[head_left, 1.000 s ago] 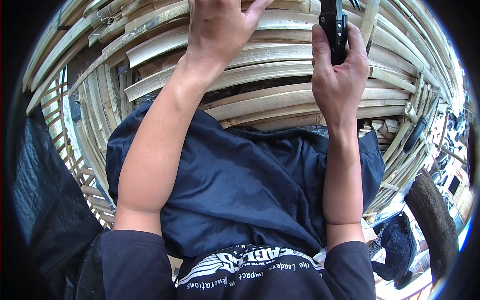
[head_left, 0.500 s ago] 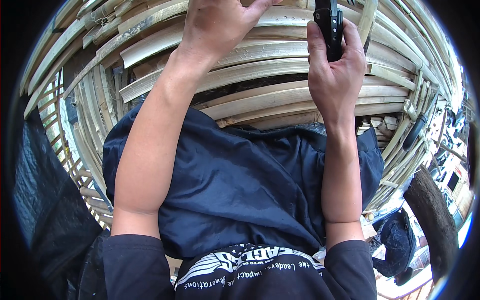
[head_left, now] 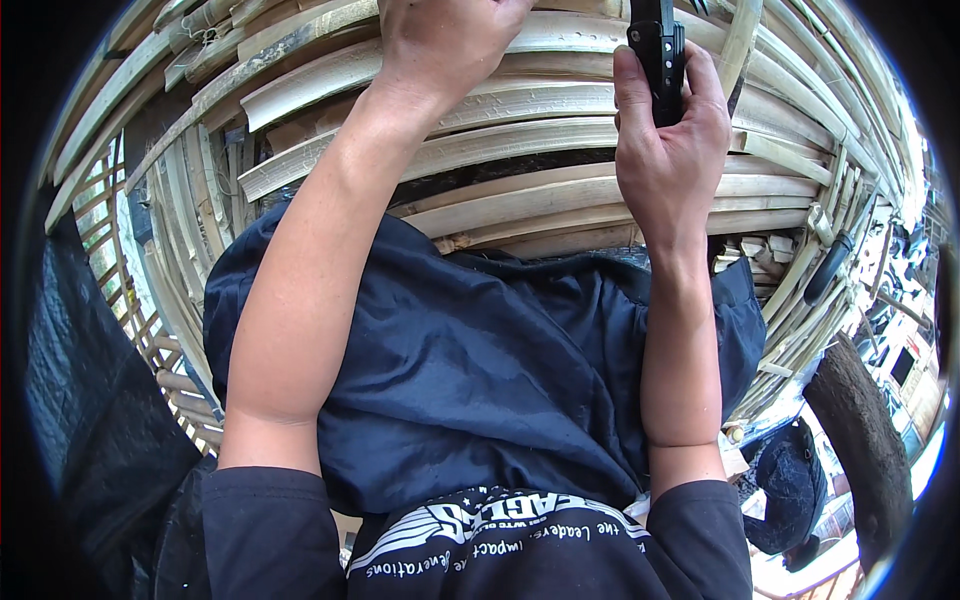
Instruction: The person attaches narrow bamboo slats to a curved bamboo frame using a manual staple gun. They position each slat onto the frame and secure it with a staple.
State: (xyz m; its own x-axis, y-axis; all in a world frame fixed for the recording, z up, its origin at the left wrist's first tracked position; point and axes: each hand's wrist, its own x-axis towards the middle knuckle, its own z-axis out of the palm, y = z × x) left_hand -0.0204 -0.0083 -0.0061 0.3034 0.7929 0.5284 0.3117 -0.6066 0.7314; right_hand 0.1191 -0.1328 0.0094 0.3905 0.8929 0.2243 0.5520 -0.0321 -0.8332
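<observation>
My right hand (head_left: 676, 135) is closed round the black handle of what looks like a folding knife (head_left: 661, 75). It has a row of small holes down one side, and its upper end runs out of the picture. The thumb lies along its left side, the fingers along its right. My left hand (head_left: 448, 40) is at the top edge, over pale split bamboo slats (head_left: 540, 110). Only its back and part of the thumb show; the fingers are cut off, so what they hold, if anything, is hidden.
Dark blue cloth (head_left: 480, 360) covers my lap. More bamboo strips lie left and right, with a black-handled tool (head_left: 829, 270) among those on the right. A thick brown log (head_left: 860, 430) and a dark cap-like thing (head_left: 790, 485) are at lower right. Black sheeting (head_left: 100, 430) hangs at left.
My left hand has shifted slightly right and down, and its thumb no longer stretches out as far to the right. My right hand keeps its grip on the knife, almost still.
</observation>
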